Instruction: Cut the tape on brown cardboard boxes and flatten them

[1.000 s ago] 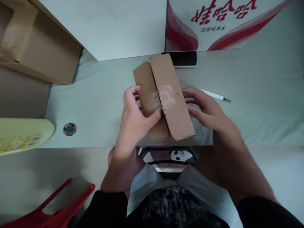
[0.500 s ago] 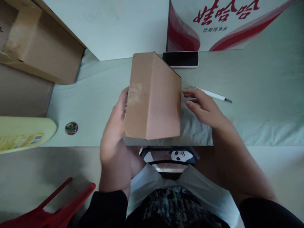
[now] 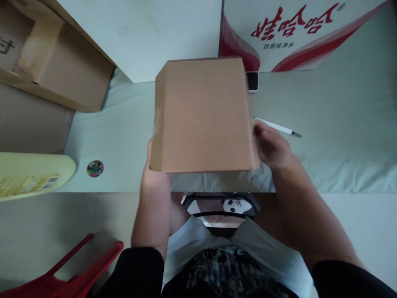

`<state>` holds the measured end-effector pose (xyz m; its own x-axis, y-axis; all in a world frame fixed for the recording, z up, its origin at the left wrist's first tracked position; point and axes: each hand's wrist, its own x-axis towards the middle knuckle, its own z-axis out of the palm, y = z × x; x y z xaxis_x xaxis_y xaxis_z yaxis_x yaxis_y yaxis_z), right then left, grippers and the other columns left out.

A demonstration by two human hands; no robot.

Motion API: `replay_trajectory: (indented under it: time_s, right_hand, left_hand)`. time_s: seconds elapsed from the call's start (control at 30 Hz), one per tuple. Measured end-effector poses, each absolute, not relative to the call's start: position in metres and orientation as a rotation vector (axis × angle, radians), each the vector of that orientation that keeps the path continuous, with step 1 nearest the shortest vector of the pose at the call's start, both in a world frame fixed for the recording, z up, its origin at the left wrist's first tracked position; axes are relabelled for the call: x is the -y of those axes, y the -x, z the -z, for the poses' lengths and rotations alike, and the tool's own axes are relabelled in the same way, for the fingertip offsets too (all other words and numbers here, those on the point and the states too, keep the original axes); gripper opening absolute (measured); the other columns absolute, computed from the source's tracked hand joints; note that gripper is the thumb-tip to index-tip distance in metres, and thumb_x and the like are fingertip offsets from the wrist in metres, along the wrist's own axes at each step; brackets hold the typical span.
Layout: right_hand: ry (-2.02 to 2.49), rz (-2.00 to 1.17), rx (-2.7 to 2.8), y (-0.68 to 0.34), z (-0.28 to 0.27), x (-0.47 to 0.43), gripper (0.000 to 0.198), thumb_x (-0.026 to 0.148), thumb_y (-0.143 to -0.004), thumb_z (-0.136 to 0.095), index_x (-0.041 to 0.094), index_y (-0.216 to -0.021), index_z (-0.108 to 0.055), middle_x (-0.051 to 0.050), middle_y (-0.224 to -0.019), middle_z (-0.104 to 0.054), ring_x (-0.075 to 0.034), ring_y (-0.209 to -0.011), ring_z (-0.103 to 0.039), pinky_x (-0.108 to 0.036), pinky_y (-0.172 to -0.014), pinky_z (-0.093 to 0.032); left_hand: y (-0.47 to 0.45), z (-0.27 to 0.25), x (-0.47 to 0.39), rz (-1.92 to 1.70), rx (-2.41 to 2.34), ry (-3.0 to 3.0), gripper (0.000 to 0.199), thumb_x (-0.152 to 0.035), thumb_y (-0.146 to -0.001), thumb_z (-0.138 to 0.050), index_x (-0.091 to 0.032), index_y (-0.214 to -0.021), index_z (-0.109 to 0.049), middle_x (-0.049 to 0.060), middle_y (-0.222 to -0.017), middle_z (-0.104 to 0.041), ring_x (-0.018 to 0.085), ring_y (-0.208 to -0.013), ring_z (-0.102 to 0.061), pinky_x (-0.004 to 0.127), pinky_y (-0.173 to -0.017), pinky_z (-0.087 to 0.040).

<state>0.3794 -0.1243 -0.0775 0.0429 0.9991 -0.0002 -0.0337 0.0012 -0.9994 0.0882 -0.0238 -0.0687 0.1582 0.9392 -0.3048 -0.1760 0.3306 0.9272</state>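
Observation:
A brown cardboard box (image 3: 206, 116) is held up over the cloth-covered table, its broad flat face toward me. My left hand (image 3: 151, 159) grips the box at its lower left edge; the fingers are mostly hidden behind it. At the box's right side is my right hand (image 3: 273, 145), blurred, with fingers partly curled; whether it touches the box I cannot tell. Just beyond that hand a slim white craft knife (image 3: 276, 125) lies on the cloth, its dark tip pointing right. Behind the box, a phone (image 3: 253, 82) shows only its right end.
A white carton with red lettering (image 3: 288, 37) and a plain white panel (image 3: 145, 37) stand at the back. Brown cardboard boxes (image 3: 71, 66), a pale yellow bottle (image 3: 37, 174) and a small round colourful disc (image 3: 94, 168) are at left. A red chair or stool (image 3: 77, 281) stands below.
The box has turned so its broad face shows instead of an edge, and it now covers most of the phone. My right hand has moved slightly right and down, its fingers curling.

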Motion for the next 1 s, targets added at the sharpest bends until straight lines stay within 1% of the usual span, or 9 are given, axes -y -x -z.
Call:
replay_trajectory:
  time_s: [0.17,0.37,0.5,0.6,0.67,0.73,0.83,0.93,1.0]
  right_hand:
    - [1.156,-1.254,1.313,-0.38,0.077,0.124,0.076,0.086,-0.077,-0.071,0.029,-0.127,-0.069,-0.008,-0.132,-0.074,-0.035,-0.133,-0.067,-0.056,-0.115,-0.054]
    - [1.108,-1.348,1.387,-0.382,0.082,0.124,0.09,0.09,-0.067,-0.079,0.029,-0.133,-0.068,-0.008,-0.13,-0.075,-0.034,-0.128,-0.07,-0.05,-0.108,-0.059]
    - [1.104,-1.264,1.288,-0.379,0.096,0.124,0.104,0.111,-0.065,-0.045,0.032,-0.127,-0.069,-0.011,-0.126,-0.076,-0.034,-0.133,-0.068,-0.052,-0.108,-0.059]
    - [1.125,-1.208,1.308,-0.376,0.101,0.122,0.114,0.116,-0.063,-0.026,0.032,-0.128,-0.068,-0.014,-0.129,-0.074,-0.035,-0.14,-0.063,-0.056,-0.11,-0.057]
    - [1.164,-1.104,1.336,-0.375,0.101,0.12,0.111,0.114,-0.066,-0.03,0.031,-0.128,-0.067,-0.014,-0.136,-0.072,-0.036,-0.144,-0.059,-0.058,-0.118,-0.052]
    - [1.26,-0.958,1.368,-0.374,0.1,0.117,0.099,0.108,-0.069,-0.047,0.03,-0.127,-0.068,-0.013,-0.136,-0.072,-0.037,-0.146,-0.057,-0.06,-0.126,-0.043]
    - [1.392,-0.766,1.326,-0.372,0.099,0.115,0.076,0.093,-0.071,-0.071,0.028,-0.112,-0.071,-0.012,-0.12,-0.076,-0.037,-0.134,-0.063,-0.061,-0.126,-0.041]
    - [1.39,-0.755,1.21,-0.368,0.098,0.114,0.07,0.093,-0.068,-0.073,0.028,-0.091,-0.065,-0.007,-0.095,-0.073,-0.031,-0.102,-0.071,-0.054,-0.102,-0.058]
    - [1.379,-0.779,1.165,-0.365,0.097,0.114,0.07,0.092,-0.066,-0.076,0.027,-0.084,-0.058,-0.003,-0.082,-0.067,-0.025,-0.082,-0.067,-0.047,-0.084,-0.06]
  left_hand:
    - [-0.088,0.084,0.019,-1.077,-1.095,-0.793,0.031,-0.053,-0.082,-0.066,-0.023,-0.076,-0.062,0.003,-0.063,-0.065,0.022,-0.063,-0.07,0.037,-0.056,-0.06]
    - [-0.09,0.081,0.019,-1.139,-1.079,-0.787,0.025,-0.048,-0.078,-0.067,-0.023,-0.081,-0.064,0.004,-0.073,-0.069,0.024,-0.074,-0.071,0.039,-0.064,-0.06]
    - [-0.092,0.081,0.017,-1.239,-1.057,-0.816,0.032,-0.057,-0.072,-0.069,-0.027,-0.08,-0.061,0.003,-0.081,-0.07,0.026,-0.096,-0.072,0.038,-0.078,-0.062]
    - [-0.093,0.084,0.015,-1.244,-1.054,-0.861,0.027,-0.053,-0.07,-0.063,-0.028,-0.081,-0.059,0.005,-0.092,-0.073,0.029,-0.117,-0.071,0.04,-0.092,-0.061]
    - [-0.094,0.084,0.013,-1.201,-1.064,-0.832,0.021,-0.045,-0.067,-0.06,-0.027,-0.079,-0.058,0.006,-0.092,-0.074,0.03,-0.113,-0.072,0.04,-0.089,-0.062]
    - [-0.095,0.083,0.011,-1.203,-1.063,-0.765,0.019,-0.038,-0.063,-0.06,-0.027,-0.079,-0.059,0.005,-0.088,-0.074,0.028,-0.1,-0.073,0.038,-0.081,-0.063]
    - [-0.098,0.08,0.011,-1.199,-1.052,-0.713,0.022,-0.03,-0.058,-0.063,-0.027,-0.079,-0.061,0.003,-0.083,-0.074,0.024,-0.084,-0.071,0.034,-0.07,-0.062]
    - [-0.1,0.079,0.012,-1.065,-1.06,-0.699,0.021,-0.029,-0.056,-0.065,-0.026,-0.076,-0.059,0.004,-0.082,-0.073,0.026,-0.083,-0.071,0.034,-0.066,-0.061]
    - [-0.099,0.082,0.012,-1.019,-1.056,-0.718,0.02,-0.031,-0.057,-0.064,-0.026,-0.075,-0.058,0.006,-0.081,-0.072,0.028,-0.088,-0.073,0.037,-0.069,-0.062]
